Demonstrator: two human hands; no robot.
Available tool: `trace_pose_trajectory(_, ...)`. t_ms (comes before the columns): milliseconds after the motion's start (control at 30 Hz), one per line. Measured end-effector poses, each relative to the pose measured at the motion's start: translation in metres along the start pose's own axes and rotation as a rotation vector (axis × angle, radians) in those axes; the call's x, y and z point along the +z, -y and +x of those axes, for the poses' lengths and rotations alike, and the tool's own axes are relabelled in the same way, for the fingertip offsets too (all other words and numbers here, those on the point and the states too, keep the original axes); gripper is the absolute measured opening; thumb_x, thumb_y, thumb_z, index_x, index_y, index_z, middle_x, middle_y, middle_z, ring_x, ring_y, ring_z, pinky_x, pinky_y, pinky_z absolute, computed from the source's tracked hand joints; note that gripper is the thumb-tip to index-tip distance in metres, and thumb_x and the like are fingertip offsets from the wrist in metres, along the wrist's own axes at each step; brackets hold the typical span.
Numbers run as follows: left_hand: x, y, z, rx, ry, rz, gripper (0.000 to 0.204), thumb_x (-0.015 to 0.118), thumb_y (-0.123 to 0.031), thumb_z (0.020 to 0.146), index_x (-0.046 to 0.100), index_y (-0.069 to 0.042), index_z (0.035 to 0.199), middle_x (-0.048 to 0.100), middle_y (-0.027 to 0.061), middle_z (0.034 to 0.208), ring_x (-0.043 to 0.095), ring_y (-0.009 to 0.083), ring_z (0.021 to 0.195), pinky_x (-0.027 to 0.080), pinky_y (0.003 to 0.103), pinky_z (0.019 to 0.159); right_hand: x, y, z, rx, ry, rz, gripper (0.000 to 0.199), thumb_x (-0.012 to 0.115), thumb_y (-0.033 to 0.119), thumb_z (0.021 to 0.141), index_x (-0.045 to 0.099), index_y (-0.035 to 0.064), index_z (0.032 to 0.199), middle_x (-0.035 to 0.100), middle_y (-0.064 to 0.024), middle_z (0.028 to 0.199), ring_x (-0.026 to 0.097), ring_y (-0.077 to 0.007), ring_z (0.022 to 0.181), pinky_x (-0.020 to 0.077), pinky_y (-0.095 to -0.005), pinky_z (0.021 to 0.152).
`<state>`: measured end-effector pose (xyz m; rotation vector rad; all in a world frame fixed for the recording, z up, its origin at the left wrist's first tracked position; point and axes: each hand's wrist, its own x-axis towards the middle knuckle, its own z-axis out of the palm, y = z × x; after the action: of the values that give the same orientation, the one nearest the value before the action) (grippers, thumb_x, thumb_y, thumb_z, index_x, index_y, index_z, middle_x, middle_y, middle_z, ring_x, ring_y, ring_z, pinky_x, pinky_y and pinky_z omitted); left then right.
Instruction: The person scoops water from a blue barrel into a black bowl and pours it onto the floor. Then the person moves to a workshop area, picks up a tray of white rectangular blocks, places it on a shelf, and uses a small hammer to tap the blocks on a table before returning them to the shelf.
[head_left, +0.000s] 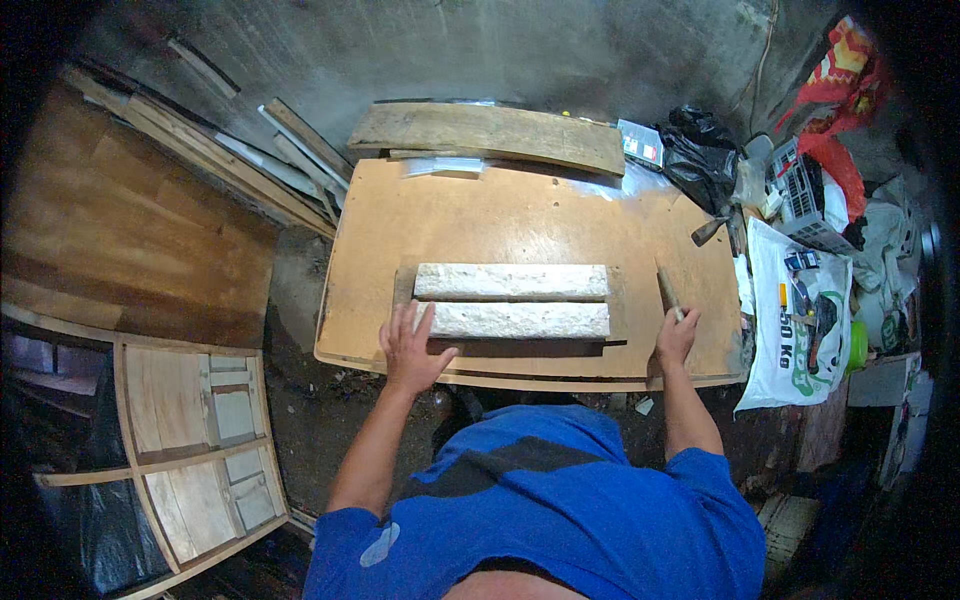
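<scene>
Two long white blocks with rough, stone-like faces lie parallel on the wooden table (450,215): a far block (512,281) and a near block (512,321), a thin gap between them. Under them a darker flat piece (617,292) shows at the edges. At the near block's left end is my left hand (408,350), fingers spread, its fingertips at or touching the block's corner. My right hand (677,338), to the right of the blocks, is closed around a slim tool (669,290) with a narrow tip pointing away from me; its exact kind cannot be made out.
A long wooden plank (485,135) lies along the table's far edge. A dark-bladed tool (708,232) rests at the right edge, near a black plastic bag (697,148). Farther right, a white sack (778,330) holds small items beside a grey crate (812,205). Wooden frames (192,460) stand left.
</scene>
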<state>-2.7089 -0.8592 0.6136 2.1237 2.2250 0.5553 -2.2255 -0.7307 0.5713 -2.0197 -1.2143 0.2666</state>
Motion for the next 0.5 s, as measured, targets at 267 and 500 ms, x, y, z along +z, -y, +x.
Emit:
trace_pose_trajectory(267, 0.004, -0.010, 0.023, 0.072, 0.083, -0.007, 0.090, 0.084, -0.038, 0.064, 0.043, -0.015, 0.141, 0.042, 0.0109, 0.139, 0.034, 0.0304, 0.133, 0.024, 0.051, 0.107, -0.005, 0.018, -0.015, -0.316, 0.072, -0.295, 0.042, 0.063, 0.020, 0.083, 0.050, 0.0029, 0.119, 0.055, -0.0205, 0.113, 0.053, -0.0408, 0.108, 0.0435, -0.0496, 0.091)
trace_pose_trajectory(500, -0.006, -0.012, 0.044, 0.055, 0.199, 0.069, 0.084, 0.086, -0.033, 0.061, 0.047, -0.015, 0.133, 0.046, 0.0093, 0.134, 0.039, 0.0283, 0.128, 0.029, 0.048, 0.104, -0.004, 0.087, -0.046, -0.940, 0.425, -0.072, 0.071, 0.080, 0.036, 0.070, 0.050, 0.0037, 0.125, 0.051, -0.0200, 0.129, 0.049, -0.0383, 0.119, 0.0412, -0.0467, 0.101)
